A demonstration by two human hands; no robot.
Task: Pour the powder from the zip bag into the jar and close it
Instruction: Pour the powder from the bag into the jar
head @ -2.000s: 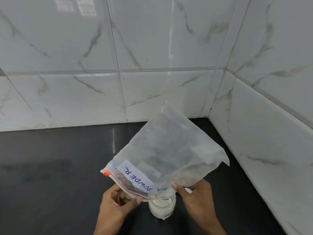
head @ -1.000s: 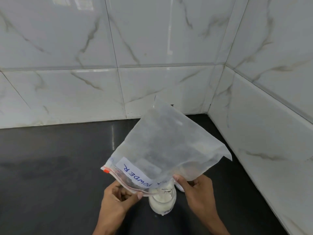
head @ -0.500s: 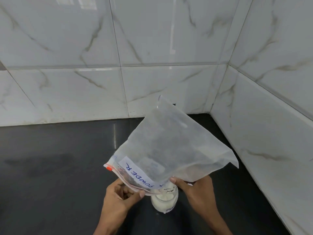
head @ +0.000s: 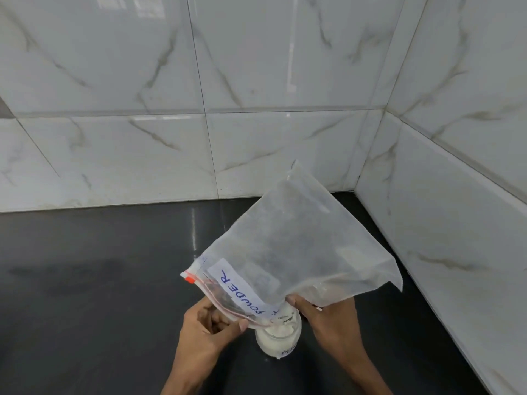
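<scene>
Here, my left grip point(head: 211, 329) pinches the zip bag point(head: 291, 246) at its red seal and my right grip point(head: 333, 320) curls round its side, mouth tilted over the powder-holding jar point(head: 281, 337) standing on the dark tabletop point(head: 99, 280).

On zip bag point(head: 299, 240), toward its 7 o'clock corner, a white label point(head: 239, 289): blue handwritten "POWDER", upside down to the camera. One further letter beyond it, possibly "K", half hidden. On jar point(head: 278, 340), at 5 o'clock: blue "MI", rest unreadable.
</scene>
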